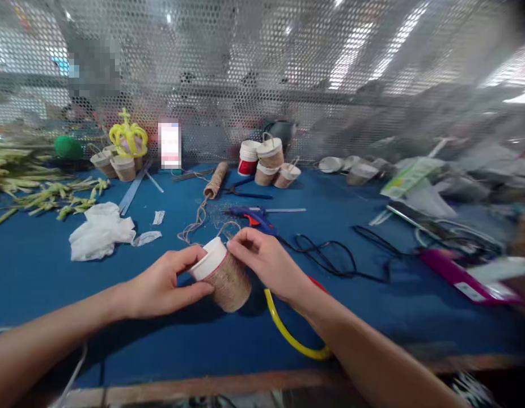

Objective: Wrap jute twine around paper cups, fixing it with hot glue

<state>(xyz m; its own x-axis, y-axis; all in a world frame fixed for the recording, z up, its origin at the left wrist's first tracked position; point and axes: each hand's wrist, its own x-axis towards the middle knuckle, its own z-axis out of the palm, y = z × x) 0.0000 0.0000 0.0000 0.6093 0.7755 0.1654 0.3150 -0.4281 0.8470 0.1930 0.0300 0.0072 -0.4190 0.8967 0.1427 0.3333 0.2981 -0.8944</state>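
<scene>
My left hand (158, 283) is closed on a white paper cup (231, 283), its fingers inside the rim and its thumb on the outside. The cup lies tilted, and brown twine covers its side up to a red line below the white rim. Against the upper edge of the wrapping, my right hand (271, 263) pinches the twine (198, 218). That strand loops over the table to a twine roll (215, 180). A blue glue gun (256, 218) rests just beyond my right hand, with a clear glue stick at its back.
Blue pliers (249, 190) and several wrapped cups (269, 164) stand farther back. Crumpled white tissue (101, 231) and green stems (45, 190) are at left. A yellow tube (288, 334) curves beneath my right forearm. A black cord (330, 260) and purple box (466, 275) lie right.
</scene>
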